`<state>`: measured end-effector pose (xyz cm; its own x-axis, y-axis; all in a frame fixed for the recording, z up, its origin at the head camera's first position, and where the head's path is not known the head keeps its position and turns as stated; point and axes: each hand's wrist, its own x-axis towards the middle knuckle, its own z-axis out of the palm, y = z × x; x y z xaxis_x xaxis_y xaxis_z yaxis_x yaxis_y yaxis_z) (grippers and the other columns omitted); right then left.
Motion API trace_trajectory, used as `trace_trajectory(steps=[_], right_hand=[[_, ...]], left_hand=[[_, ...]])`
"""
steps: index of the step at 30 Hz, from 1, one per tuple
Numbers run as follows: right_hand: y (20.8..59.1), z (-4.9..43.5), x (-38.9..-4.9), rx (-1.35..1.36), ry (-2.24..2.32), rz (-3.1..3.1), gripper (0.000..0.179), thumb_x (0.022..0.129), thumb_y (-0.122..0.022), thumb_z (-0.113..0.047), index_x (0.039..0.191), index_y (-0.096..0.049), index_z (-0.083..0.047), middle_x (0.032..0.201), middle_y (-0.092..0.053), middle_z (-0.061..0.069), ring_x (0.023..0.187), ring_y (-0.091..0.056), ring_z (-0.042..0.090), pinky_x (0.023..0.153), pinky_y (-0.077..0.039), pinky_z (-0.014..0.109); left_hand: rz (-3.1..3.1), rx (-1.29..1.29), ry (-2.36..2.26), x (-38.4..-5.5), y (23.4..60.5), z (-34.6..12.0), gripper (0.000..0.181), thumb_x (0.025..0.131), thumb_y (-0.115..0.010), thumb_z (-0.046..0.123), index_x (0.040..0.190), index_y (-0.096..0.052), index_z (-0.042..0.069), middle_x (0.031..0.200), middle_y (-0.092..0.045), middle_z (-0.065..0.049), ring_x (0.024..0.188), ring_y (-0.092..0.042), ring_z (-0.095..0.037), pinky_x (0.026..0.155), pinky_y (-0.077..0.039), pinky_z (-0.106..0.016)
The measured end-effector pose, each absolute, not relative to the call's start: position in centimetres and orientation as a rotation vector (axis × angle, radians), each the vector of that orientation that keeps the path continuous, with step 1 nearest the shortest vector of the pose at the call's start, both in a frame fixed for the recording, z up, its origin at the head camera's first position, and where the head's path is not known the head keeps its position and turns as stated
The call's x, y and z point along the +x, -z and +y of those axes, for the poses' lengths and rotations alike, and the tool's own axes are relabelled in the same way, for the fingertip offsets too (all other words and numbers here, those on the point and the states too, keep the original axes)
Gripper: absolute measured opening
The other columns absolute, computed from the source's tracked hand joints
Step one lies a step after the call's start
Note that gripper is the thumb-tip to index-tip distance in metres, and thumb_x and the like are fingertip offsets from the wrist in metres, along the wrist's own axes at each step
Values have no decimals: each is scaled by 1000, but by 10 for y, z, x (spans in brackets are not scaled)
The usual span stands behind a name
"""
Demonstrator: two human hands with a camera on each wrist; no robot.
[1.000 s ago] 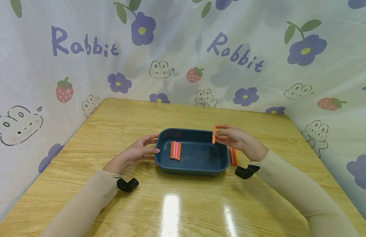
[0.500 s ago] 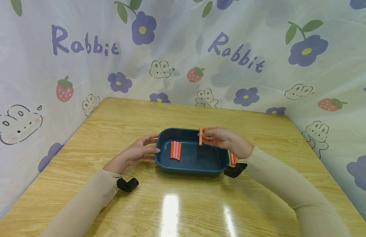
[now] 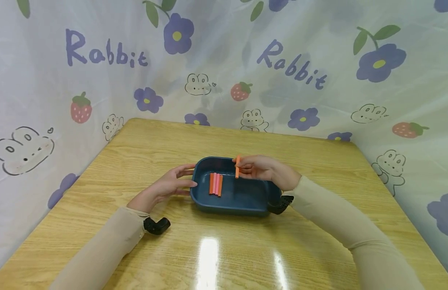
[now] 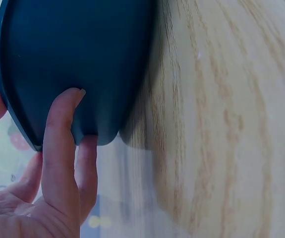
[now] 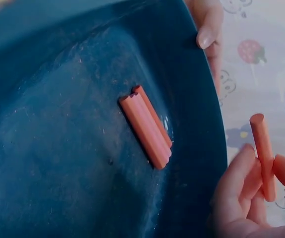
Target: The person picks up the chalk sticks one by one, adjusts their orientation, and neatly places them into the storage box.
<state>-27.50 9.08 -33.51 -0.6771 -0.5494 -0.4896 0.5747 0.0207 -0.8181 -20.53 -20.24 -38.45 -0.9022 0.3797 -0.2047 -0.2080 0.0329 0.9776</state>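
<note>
A dark blue tray (image 3: 242, 195) sits on a wooden table (image 3: 155, 137); a row of four orange and pink sticks (image 3: 215, 185) lies inside, near its left edge. The left hand (image 3: 167, 185), fingers spread, touches the tray's left end. The right hand (image 3: 265, 168) pinches an orange stick (image 3: 237, 168); it has moved left, bringing the stick near the row, by the tray's far edge, not yet laid down.

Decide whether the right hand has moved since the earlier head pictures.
Yes: the right hand has moved left, its orange stick going from right of the middle printed strawberry to below it.
</note>
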Motion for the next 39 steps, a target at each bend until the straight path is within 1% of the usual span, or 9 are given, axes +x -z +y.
trace_trajectory(steps=[3, 7, 13, 16, 21, 29, 35, 39], right_hand=[[337, 87, -277, 25, 1727, 1480, 43, 96, -45, 0, 138, -38, 2, 92, -50, 10, 80, -55, 17, 78, -53, 27], [340, 82, -280, 32, 1665, 1489, 44, 97, -46, -2, 139, -37, 6, 102, -51, 14, 86, -60, 19, 82, -52, 27], [346, 71, -283, 5, 1490, 1600, 39, 96, -47, -3, 133, -42, 10, 112, -52, 19, 88, -59, 22, 87, -50, 33], [351, 65, -285, 37, 1429, 1647, 35, 94, -48, 1, 128, -47, 11, 111, -52, 20, 88, -58, 24, 87, -50, 35], [361, 57, -287, 87, 1359, 1695, 30, 92, -50, 6, 121, -50, 13, 102, -51, 19, 87, -57, 26, 86, -51, 35], [371, 53, -290, 178, 1347, 1705, 28, 92, -51, 6, 118, -51, 14, 100, -54, 21, 78, -61, 25, 82, -53, 32], [367, 52, -290, 167, 1393, 1679, 29, 92, -50, 5, 119, -50, 14, 99, -56, 20, 83, -62, 25, 85, -51, 34], [363, 52, -290, 135, 1397, 1658, 31, 91, -50, 5, 121, -48, 14, 99, -57, 21, 89, -61, 27, 88, -49, 36]], left_hand=[[1912, 169, -1922, -205, 384, -202, 74, 85, -63, 2, 147, -22, 4, 145, -24, -24, 112, -51, -40, 82, -52, -43], [1913, 159, -1922, -204, 383, -201, 74, 85, -63, 1, 147, -22, 4, 145, -24, -24, 111, -52, -40, 81, -52, -43], [1906, 151, -1924, -204, 382, -201, 74, 85, -62, 1, 147, -22, 4, 145, -24, -24, 109, -54, -38, 81, -52, -42], [1908, 148, -1922, -204, 382, -201, 74, 85, -62, 1, 147, -22, 4, 145, -24, -24, 109, -54, -37, 81, -52, -42], [1906, 152, -1917, -204, 382, -201, 74, 85, -62, 1, 147, -22, 5, 145, -23, -24, 110, -53, -38, 82, -52, -42], [1899, 157, -1917, -206, 384, -200, 74, 85, -63, 2, 147, -22, 5, 146, -23, -23, 110, -54, -36, 82, -52, -42], [1894, 143, -1925, -207, 385, -200, 75, 85, -64, 2, 147, -22, 6, 146, -22, -23, 109, -54, -37, 82, -52, -43], [1892, 142, -1929, -206, 386, -201, 75, 85, -64, 2, 147, -22, 6, 146, -22, -23, 109, -54, -37, 82, -52, -42]])
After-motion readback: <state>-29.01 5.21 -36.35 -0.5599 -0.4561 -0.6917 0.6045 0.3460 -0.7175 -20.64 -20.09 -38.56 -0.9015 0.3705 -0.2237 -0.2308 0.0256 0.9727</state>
